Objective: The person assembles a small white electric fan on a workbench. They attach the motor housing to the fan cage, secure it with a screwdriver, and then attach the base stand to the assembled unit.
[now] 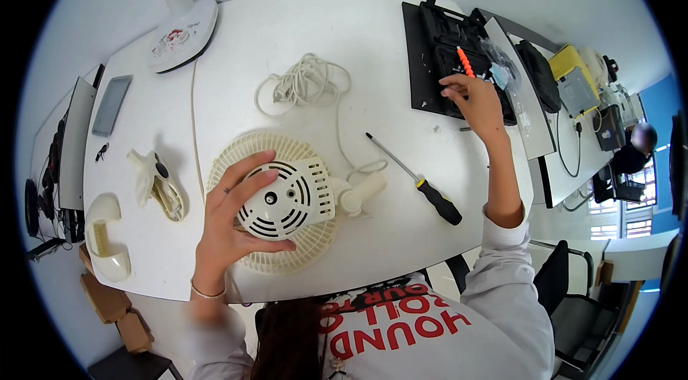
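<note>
My left hand (233, 211) grips the round white motor housing (297, 190) of a fan, fingers over its top and thumb along the near side. The slotted back of the housing faces up. Beneath it a cream fan grille (315, 240) rests on the table, and a short white neck (358, 197) juts to the right. Over an open black tool case (448, 32) hangs my right hand (473, 100), thumb and fingertips drawn together; whatever they may hold is too small to make out. An orange spiral-shaped piece (464, 61) lies in the case beside those fingers.
A black-and-yellow screwdriver (433, 197) lies right of the fan. Behind it sits a coiled white cord (304, 86). Leftward are a fan base (186, 36), a grey phone-like slab (112, 105) and white plastic covers (107, 240). A person (634, 150) sits at far right.
</note>
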Available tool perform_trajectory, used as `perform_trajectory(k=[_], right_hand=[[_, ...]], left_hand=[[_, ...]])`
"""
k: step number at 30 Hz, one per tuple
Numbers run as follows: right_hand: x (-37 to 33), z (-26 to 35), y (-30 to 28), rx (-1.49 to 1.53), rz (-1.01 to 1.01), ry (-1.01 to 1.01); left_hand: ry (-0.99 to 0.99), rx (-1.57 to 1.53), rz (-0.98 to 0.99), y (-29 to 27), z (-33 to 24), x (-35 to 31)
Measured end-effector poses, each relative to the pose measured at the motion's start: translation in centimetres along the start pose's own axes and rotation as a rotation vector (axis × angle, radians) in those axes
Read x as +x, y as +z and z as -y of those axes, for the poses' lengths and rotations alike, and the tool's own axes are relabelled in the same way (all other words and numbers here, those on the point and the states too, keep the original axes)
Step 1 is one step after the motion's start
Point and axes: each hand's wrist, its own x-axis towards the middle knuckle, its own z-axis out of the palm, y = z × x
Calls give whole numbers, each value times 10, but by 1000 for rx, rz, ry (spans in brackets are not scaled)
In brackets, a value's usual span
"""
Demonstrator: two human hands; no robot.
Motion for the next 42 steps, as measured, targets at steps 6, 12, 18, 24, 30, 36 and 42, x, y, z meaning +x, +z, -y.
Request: perform_trajectory(k=[6, 12, 18, 24, 30, 36, 42], right_hand=[[2, -13, 33, -263, -21, -217], [9, -15, 38, -298, 48, -192], [5, -21, 36, -96, -42, -170], [-6, 16, 15, 244, 49, -204], [-57, 132, -1, 411, 135, -591], [-67, 170, 36, 429, 53, -873], [-66, 167, 48, 346, 24, -978]], left_hand=[[-8, -27, 0, 1, 3, 0], [-3, -9, 0, 0, 2, 1], [-9, 1, 0, 1, 2, 3], [4, 19, 10, -4, 2, 2], [-43, 5, 47, -5, 2, 2], [-23, -6, 28, -4, 3, 1], [9, 2, 25, -3, 4, 2]])
